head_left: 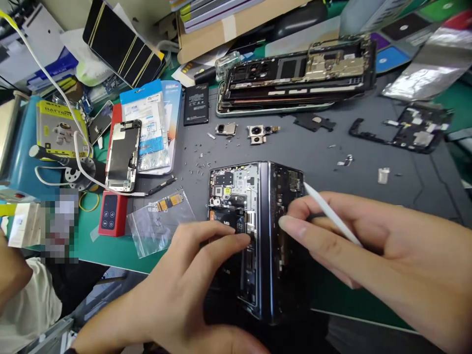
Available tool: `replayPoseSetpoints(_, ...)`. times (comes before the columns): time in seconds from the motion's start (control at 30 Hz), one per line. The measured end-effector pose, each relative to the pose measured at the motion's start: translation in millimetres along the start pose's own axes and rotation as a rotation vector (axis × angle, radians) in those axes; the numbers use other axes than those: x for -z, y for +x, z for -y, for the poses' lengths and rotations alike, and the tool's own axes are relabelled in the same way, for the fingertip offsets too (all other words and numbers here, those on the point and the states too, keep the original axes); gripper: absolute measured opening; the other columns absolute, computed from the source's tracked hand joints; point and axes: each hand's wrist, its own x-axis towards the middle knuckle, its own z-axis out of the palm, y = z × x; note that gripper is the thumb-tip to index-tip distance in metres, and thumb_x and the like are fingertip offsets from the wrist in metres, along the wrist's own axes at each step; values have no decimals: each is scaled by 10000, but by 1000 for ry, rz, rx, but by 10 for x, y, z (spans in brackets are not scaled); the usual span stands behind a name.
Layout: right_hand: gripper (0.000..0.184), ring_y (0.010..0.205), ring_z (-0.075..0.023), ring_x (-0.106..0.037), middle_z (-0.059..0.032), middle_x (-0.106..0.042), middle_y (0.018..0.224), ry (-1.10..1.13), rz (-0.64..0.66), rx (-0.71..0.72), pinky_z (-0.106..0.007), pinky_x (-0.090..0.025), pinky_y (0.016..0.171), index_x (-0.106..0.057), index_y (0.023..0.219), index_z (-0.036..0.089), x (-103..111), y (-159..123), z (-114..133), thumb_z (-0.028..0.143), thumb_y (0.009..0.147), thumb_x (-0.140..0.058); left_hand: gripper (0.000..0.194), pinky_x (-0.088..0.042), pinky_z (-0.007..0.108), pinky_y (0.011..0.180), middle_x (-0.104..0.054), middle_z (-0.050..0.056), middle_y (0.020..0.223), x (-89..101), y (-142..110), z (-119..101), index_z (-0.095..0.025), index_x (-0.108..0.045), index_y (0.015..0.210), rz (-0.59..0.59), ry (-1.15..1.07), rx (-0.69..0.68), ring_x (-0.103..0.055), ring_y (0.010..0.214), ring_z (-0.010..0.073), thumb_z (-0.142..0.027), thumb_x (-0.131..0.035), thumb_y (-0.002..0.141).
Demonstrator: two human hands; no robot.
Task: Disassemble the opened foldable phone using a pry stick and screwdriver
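An opened foldable phone (263, 236) stands partly folded at the mat's near edge, its inner parts bare and its hinge spine towards me. Its left half shows a circuit board (224, 184) and a black battery (223, 216). My left hand (188, 275) grips this half, index and middle fingertips on the parts beside the battery, thumb low near the bottom edge. My right hand (346, 236) is closed around a white spudger (332, 214), which points up and left. Its thumb and index fingertips are at the phone's right half. The right hand's other fingers are partly hidden.
Behind lie loose camera modules (258, 133), scattered screws (199, 162), a battery (196, 104) and stacked phone frames (295, 83). To the left are a small phone (123, 155), a red box (112, 214), a plastic bag (147, 241) and a white cable (79, 157). A person's arm (13, 275) shows far left.
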Motion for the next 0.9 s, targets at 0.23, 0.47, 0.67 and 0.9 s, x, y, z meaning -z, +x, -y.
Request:
replayPoseSetpoints(0.23, 591, 577, -183, -434, 6, -482, 627, -62, -27, 1, -250, -391, 511, -767, 1025, 309, 91, -31, 62, 885, 907, -705, 112, -503, 313, 727, -582, 28, 950, -15, 361, -17, -138, -597, 1083, -144, 75, 76, -539, 819, 146, -219, -542, 1135)
replayPoseSetpoints(0.47, 550, 515, -173, -457, 6, -485, 566, -54, -27, 106, -211, -381, 440, -756, 925, 298, 89, 46, 253, 844, 857, -771, 158, -420, 321, 620, -527, 9, 920, -107, 504, -46, -130, -616, 1021, -190, 111, 126, -439, 676, 120, -173, -495, 1113)
replayPoseSetpoints(0.67, 513, 559, -160, -493, 5, -535, 617, -28, 12, 126, -186, -446, 481, -699, 830, 271, 80, 40, 243, 770, 896, -796, 137, -465, 332, 688, -588, 31, 972, -136, 481, -16, -137, -607, 1091, -256, 152, 102, -529, 782, 143, -180, -481, 1122)
replayPoseSetpoints(0.9, 394, 676, -175, -586, -11, -661, 810, 142, 131, -115, -180, -476, 550, -674, 911, 273, 153, -50, 36, 646, 914, -800, 111, -506, 293, 752, -627, 27, 1050, -202, 425, 45, -153, -624, 1200, -321, 142, 39, -521, 780, 114, -165, -537, 1133)
